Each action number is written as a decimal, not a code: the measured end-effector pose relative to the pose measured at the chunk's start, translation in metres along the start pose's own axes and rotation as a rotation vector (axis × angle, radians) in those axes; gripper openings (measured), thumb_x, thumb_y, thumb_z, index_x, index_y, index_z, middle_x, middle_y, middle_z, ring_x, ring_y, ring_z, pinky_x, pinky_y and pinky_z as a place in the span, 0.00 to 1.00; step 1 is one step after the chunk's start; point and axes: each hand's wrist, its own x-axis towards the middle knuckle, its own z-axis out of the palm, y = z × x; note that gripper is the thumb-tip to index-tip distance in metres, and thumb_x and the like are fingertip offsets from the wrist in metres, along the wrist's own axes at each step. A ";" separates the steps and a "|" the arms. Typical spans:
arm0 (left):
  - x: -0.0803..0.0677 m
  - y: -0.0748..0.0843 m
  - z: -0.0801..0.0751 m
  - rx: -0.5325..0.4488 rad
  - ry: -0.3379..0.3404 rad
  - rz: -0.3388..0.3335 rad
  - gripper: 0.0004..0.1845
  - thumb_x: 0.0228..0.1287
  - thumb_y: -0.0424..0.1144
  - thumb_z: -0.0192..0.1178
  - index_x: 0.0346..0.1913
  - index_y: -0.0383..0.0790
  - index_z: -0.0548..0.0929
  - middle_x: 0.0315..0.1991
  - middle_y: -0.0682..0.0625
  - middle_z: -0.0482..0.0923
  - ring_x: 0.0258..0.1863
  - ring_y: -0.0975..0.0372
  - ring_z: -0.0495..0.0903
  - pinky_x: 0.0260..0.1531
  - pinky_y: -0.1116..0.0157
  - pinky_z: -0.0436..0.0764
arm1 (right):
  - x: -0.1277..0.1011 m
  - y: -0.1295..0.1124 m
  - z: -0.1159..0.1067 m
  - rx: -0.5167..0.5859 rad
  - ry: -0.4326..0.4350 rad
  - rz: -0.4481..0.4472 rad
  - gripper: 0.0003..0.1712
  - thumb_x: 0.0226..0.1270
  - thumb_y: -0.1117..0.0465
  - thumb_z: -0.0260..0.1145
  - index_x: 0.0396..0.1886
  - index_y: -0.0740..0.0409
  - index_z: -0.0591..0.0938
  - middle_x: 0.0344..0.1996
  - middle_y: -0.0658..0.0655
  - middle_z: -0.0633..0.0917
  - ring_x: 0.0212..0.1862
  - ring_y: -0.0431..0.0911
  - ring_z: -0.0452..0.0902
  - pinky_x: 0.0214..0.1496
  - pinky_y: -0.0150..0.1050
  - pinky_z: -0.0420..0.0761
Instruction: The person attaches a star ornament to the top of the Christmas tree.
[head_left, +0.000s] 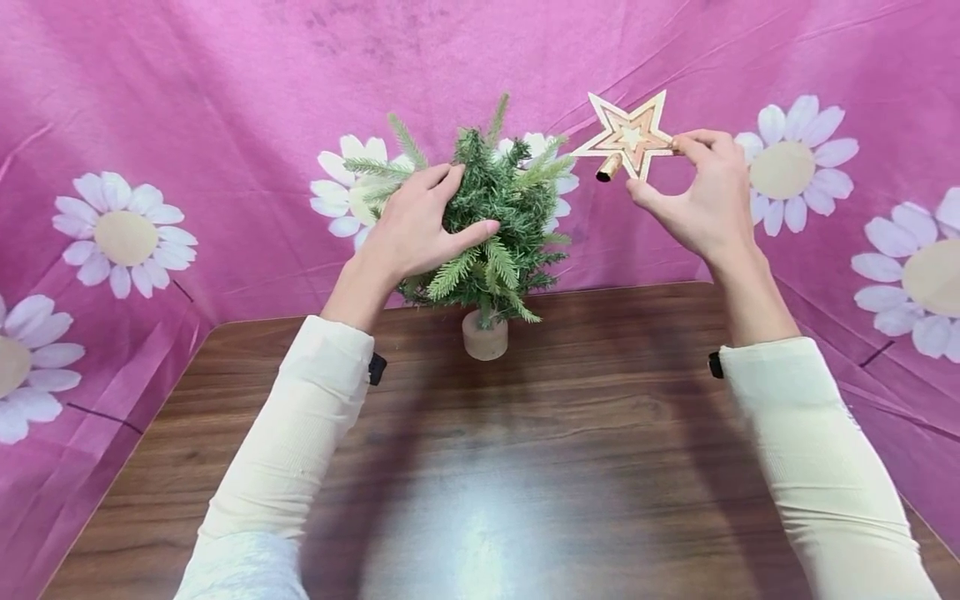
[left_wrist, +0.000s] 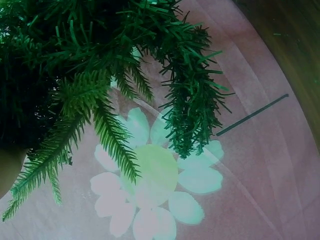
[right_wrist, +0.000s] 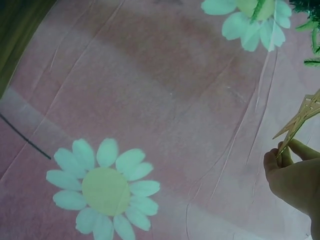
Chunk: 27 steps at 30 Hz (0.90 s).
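A small artificial Christmas tree (head_left: 510, 200) stands upright on a round pale wooden base (head_left: 485, 337) at the back of the table. My left hand (head_left: 420, 221) holds the left side of its foliage, thumb across the front and fingers partly sunk among the branches. In the left wrist view, green branches (left_wrist: 192, 100) fill the upper part. To the right of the tree, my right hand (head_left: 705, 187) pinches a gold star tree topper (head_left: 630, 133) by one of its points. The topper's short tube (head_left: 609, 168) hangs downward, apart from the tree.
A dark brown wooden table (head_left: 525, 433) lies beneath both arms. Behind it and at the sides hangs a pink cloth (head_left: 247, 100) printed with large white daisies (head_left: 124, 237).
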 end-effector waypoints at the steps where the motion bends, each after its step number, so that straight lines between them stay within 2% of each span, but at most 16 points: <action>1: 0.000 0.000 0.000 0.003 0.002 0.001 0.53 0.66 0.73 0.51 0.81 0.39 0.53 0.79 0.42 0.53 0.78 0.52 0.51 0.77 0.55 0.51 | 0.000 -0.001 0.001 0.001 0.001 0.003 0.37 0.52 0.49 0.75 0.58 0.69 0.83 0.59 0.66 0.77 0.64 0.58 0.67 0.65 0.50 0.63; 14: 0.000 -0.002 0.002 -0.021 0.028 0.009 0.53 0.65 0.72 0.53 0.80 0.37 0.55 0.78 0.40 0.55 0.78 0.52 0.53 0.76 0.56 0.52 | 0.014 -0.023 0.012 -0.024 0.007 0.056 0.39 0.55 0.46 0.73 0.62 0.66 0.82 0.62 0.61 0.75 0.65 0.54 0.64 0.63 0.45 0.64; 19: 0.000 -0.003 0.003 -0.026 0.033 0.009 0.53 0.65 0.72 0.54 0.80 0.36 0.56 0.78 0.39 0.56 0.77 0.52 0.53 0.76 0.56 0.52 | 0.017 -0.031 0.014 -0.044 -0.007 0.104 0.40 0.56 0.45 0.71 0.64 0.65 0.80 0.64 0.60 0.74 0.66 0.53 0.63 0.65 0.44 0.64; 27: 0.000 -0.002 0.004 -0.014 0.044 0.025 0.54 0.64 0.72 0.54 0.79 0.35 0.56 0.74 0.40 0.61 0.74 0.50 0.58 0.74 0.55 0.58 | 0.019 -0.042 0.017 -0.056 -0.010 0.116 0.43 0.57 0.44 0.71 0.67 0.66 0.77 0.65 0.60 0.73 0.67 0.52 0.62 0.66 0.44 0.64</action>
